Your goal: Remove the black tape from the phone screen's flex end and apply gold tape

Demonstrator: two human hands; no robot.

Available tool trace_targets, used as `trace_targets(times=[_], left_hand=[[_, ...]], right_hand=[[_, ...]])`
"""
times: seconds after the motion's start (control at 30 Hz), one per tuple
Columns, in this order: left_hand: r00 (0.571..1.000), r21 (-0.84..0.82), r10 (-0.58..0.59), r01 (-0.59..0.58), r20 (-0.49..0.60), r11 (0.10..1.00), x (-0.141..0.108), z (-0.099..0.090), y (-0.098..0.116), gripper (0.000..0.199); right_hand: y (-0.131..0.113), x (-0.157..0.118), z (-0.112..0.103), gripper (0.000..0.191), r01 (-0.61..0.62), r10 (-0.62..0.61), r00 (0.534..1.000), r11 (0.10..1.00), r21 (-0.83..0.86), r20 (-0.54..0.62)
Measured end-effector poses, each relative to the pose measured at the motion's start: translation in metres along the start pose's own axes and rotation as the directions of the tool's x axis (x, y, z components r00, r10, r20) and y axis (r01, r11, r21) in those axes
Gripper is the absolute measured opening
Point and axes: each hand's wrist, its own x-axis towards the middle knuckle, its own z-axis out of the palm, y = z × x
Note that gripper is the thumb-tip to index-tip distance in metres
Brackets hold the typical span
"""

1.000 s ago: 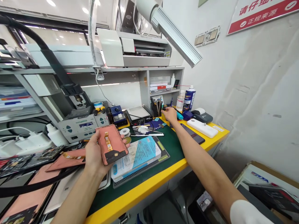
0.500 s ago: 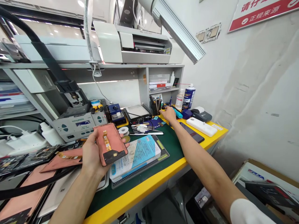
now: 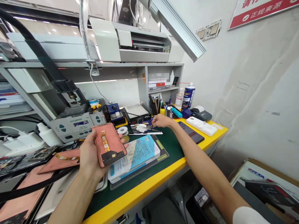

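My left hand [image 3: 90, 157] holds up a phone screen [image 3: 115, 140], its coppery-pink back toward me. A gold ribbon cable runs down that back to a black strip at the bottom edge. Stretched across the bench, my right hand [image 3: 162, 120] has its fingers pinched together low over the small tools. Whatever they grip is too small to make out. Close by those fingertips lie a white pen-like tool [image 3: 149, 133] and a dark cable. Below, a blue-and-white box [image 3: 137, 155] rests on a grey perforated plate [image 3: 164, 154]. A solder-wire spool [image 3: 122, 130] stands behind the phone screen.
More copper-backed screens [image 3: 25, 189] and a black hose [image 3: 42, 184] crowd the left. A grey rework station [image 3: 77, 127] and a heating plate [image 3: 137, 114] stand behind. On the right are a spray can [image 3: 188, 96], a dark phone [image 3: 191, 132] and a white slab [image 3: 201, 126].
My right hand has left the yellow bottle and moved left and slightly down to the small tools. My left hand still holds the phone screen in nearly the same place.
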Motion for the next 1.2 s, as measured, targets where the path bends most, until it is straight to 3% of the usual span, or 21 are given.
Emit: trace_targets(times=[0.17, 0.67, 0.93, 1.07, 1.2], left_hand=[[0.999, 0.002, -0.019, 0.019, -0.043, 1.000, 0.003, -0.002, 0.000, 0.048], [1.000, -0.012, -0.009, 0.009, -0.004, 1.000, 0.000, 0.000, -0.001, 0.049], [1.000, -0.011, -0.030, 0.030, -0.002, 0.999, -0.001, -0.002, 0.000, 0.046], [0.999, -0.029, -0.029, 0.030, 0.033, 0.999, 0.001, -0.002, 0.000, 0.047], [0.998, -0.060, -0.039, 0.042, 0.043, 0.997, 0.003, -0.003, 0.001, 0.046]], right_hand=[[0.000, 0.008, 0.007, 0.035, 0.014, -0.014, 1.000, 0.999, -0.034, 0.022], [-0.003, 0.006, 0.010, 0.035, -0.086, 0.084, 0.996, 0.995, 0.058, 0.039], [0.001, 0.006, 0.002, 0.036, -0.114, 0.123, 0.987, 0.990, 0.083, -0.105], [-0.001, 0.001, 0.001, 0.036, -0.067, 0.072, 0.986, 0.997, 0.037, -0.149], [-0.009, -0.005, 0.003, 0.035, 0.049, -0.048, 0.996, 0.999, 0.004, -0.077]])
